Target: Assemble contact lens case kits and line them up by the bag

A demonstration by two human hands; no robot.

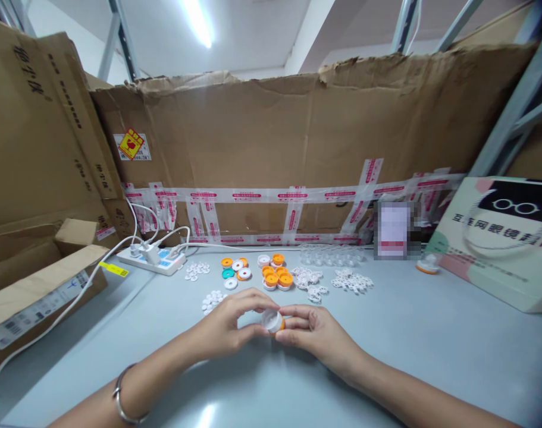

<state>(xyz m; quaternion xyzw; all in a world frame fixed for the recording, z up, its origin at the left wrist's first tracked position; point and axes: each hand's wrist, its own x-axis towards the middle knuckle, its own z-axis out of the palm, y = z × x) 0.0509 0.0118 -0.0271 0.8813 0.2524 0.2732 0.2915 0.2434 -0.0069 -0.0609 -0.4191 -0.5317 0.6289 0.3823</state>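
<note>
My left hand [228,326] and my right hand [313,330] meet over the middle of the grey table [431,345]. Together they pinch a small round white and orange spool [273,321] between their fingertips. Both hands have their fingers closed round it. A metal bracelet [121,399] sits on my left wrist. Just beyond the hands lie orange and white spools [276,274], a teal one [228,273] and heaps of small white discs [212,299].
A white power strip [151,259] with plugs and cables lies at the back left. Cardboard walls [271,148] with taped seams enclose the table. An open carton [34,285] stands left, a paper bag [498,238] right. Clear plastic parts [331,254] line the back.
</note>
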